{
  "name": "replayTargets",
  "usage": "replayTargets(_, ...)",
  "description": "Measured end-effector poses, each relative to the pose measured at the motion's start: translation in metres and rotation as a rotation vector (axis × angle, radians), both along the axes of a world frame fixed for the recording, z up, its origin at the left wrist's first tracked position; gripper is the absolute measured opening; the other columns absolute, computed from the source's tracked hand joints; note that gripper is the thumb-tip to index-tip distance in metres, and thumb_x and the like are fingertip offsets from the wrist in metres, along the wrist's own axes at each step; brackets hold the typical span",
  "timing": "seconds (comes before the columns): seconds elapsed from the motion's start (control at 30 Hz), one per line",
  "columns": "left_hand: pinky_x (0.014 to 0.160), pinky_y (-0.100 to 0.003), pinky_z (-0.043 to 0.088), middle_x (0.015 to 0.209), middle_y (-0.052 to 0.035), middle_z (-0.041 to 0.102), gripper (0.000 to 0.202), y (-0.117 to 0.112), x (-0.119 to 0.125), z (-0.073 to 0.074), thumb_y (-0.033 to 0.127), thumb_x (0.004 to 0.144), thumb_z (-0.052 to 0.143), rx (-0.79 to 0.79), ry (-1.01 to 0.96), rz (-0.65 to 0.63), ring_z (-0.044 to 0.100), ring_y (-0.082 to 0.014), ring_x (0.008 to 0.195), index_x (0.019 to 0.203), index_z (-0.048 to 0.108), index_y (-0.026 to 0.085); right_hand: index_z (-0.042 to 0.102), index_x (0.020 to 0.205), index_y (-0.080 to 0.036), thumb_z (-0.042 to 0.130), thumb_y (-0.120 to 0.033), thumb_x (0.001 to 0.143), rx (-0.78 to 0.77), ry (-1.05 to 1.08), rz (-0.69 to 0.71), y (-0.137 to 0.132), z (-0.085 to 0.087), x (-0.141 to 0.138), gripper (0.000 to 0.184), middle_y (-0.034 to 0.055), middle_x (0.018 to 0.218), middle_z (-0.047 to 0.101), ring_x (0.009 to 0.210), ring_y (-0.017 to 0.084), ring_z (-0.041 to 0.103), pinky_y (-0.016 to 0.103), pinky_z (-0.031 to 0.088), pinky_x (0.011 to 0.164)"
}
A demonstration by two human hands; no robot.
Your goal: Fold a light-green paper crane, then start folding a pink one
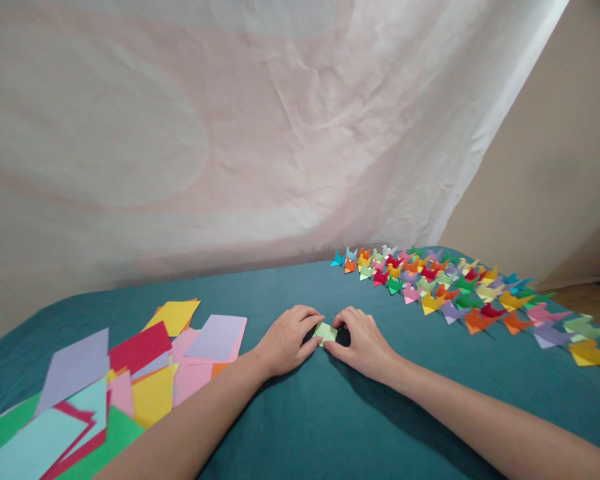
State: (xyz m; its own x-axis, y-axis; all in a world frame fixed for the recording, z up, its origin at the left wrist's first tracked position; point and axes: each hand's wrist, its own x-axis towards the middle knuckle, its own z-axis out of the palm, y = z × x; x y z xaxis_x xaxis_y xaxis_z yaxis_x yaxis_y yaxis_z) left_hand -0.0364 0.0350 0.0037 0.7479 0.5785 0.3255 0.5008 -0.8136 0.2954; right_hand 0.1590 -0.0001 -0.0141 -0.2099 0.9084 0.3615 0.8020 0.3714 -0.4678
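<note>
Between my two hands is a small piece of folded light green paper (325,333), just above or on the table at the middle. My left hand (291,339) pinches its left side between thumb and fingers. On the other side my right hand (360,341) grips the right edge, thumb near the front corner. The paper looks like a small square or diamond; its finer folds are too small to make out. Dark shadow fills the gaps under both palms.
A dark teal cloth covers the table (280,427). Loose coloured paper sheets (145,350) overlap at the left, partly behind my left forearm. Rows of small folded paper birds (447,293) stand at the right. A pale patterned sheet (260,133) hangs behind the table.
</note>
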Motion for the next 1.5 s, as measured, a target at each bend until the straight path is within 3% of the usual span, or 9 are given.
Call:
replayTargets(0.2,0.092,-0.037,0.04,0.111,-0.0093,0.055,0.024,0.001,-0.001,-0.001,0.022,0.084,0.054,-0.068,-0.082,-0.015,0.048,-0.0222,0.105,0.108,0.053,0.017,0.052,0.088,-0.02,0.067,-0.03,0.073,-0.023,0.085,0.046,0.0,-0.005,-0.001,0.023,0.0007,0.084,0.059,0.08,0.02,0.053,0.032,0.035,0.072)
replayTargets(0.4,0.081,-0.031,0.043,0.093,-0.0055,0.058,0.01,0.007,-0.005,-0.001,0.026,0.089,0.05,-0.246,-0.23,-0.03,0.053,-0.0175,0.088,0.088,0.054,0.017,0.049,0.095,-0.02,0.062,-0.02,0.075,-0.106,0.269,0.174,0.002,-0.005,-0.002,0.024,-0.0031,0.077,0.06,0.071,0.014,0.055,0.029,0.038,0.072)
replayTargets(0.53,0.078,-0.028,0.044,0.088,-0.0041,0.058,0.013,0.008,-0.005,0.0,0.028,0.09,0.049,-0.357,-0.343,-0.037,0.054,-0.0154,0.083,0.084,0.054,0.016,0.054,0.081,-0.02,0.06,-0.019,0.078,-0.078,0.226,0.183,0.0,0.001,-0.002,0.007,-0.0028,0.073,0.059,0.07,0.014,0.054,0.028,0.037,0.069)
replayTargets(0.63,0.076,-0.028,0.044,0.086,-0.0034,0.059,0.013,0.007,-0.004,-0.001,0.027,0.089,0.05,-0.384,-0.391,-0.003,0.054,-0.0149,0.082,0.085,0.055,0.016,0.054,0.073,-0.02,0.057,-0.019,0.08,-0.007,0.197,0.161,-0.001,0.004,-0.002,0.008,-0.0022,0.07,0.057,0.068,0.015,0.052,0.028,0.036,0.067)
replayTargets(0.77,0.076,-0.029,0.044,0.085,-0.0032,0.06,0.013,0.006,-0.003,-0.002,0.027,0.088,0.051,-0.326,-0.386,0.031,0.055,-0.0151,0.081,0.085,0.056,0.016,0.056,0.077,-0.02,0.054,-0.016,0.083,0.121,0.199,0.153,-0.001,0.006,0.0,0.007,0.0004,0.075,0.058,0.074,0.016,0.053,0.029,0.037,0.069)
replayTargets(0.9,0.08,-0.03,0.042,0.089,-0.0041,0.06,0.008,0.002,-0.002,0.0,0.024,0.088,0.052,-0.165,-0.31,0.016,0.054,-0.0165,0.087,0.089,0.058,0.018,0.059,0.081,-0.02,0.053,-0.012,0.082,0.253,0.092,0.155,0.0,0.006,0.003,0.01,0.0027,0.081,0.06,0.08,0.017,0.053,0.03,0.036,0.073)
replayTargets(1.13,0.077,-0.03,0.039,0.095,-0.0045,0.062,0.008,-0.004,-0.001,0.0,0.022,0.088,0.052,0.124,-0.116,0.016,0.054,-0.0178,0.09,0.092,0.058,0.019,0.062,0.081,-0.02,0.051,-0.012,0.083,0.318,-0.102,0.174,-0.004,0.007,0.001,0.013,0.0033,0.08,0.059,0.077,0.018,0.05,0.031,0.034,0.073)
replayTargets(1.23,0.075,-0.029,0.039,0.093,-0.0037,0.063,0.009,-0.003,-0.002,-0.002,0.016,0.087,0.05,0.16,-0.11,0.029,0.055,-0.0165,0.087,0.088,0.057,0.019,0.062,0.082,-0.02,0.051,-0.012,0.084,0.31,-0.111,0.17,-0.004,0.006,0.0,0.013,0.0033,0.08,0.059,0.078,0.018,0.05,0.031,0.033,0.073)
replayTargets(1.5,0.073,-0.028,0.04,0.09,-0.0034,0.064,0.011,-0.002,-0.003,-0.001,0.016,0.088,0.046,0.151,-0.133,-0.001,0.057,-0.0154,0.085,0.086,0.057,0.019,0.06,0.081,-0.02,0.055,-0.011,0.079,0.282,-0.088,0.148,-0.001,0.007,0.004,0.011,0.0028,0.084,0.06,0.08,0.018,0.051,0.031,0.034,0.074)
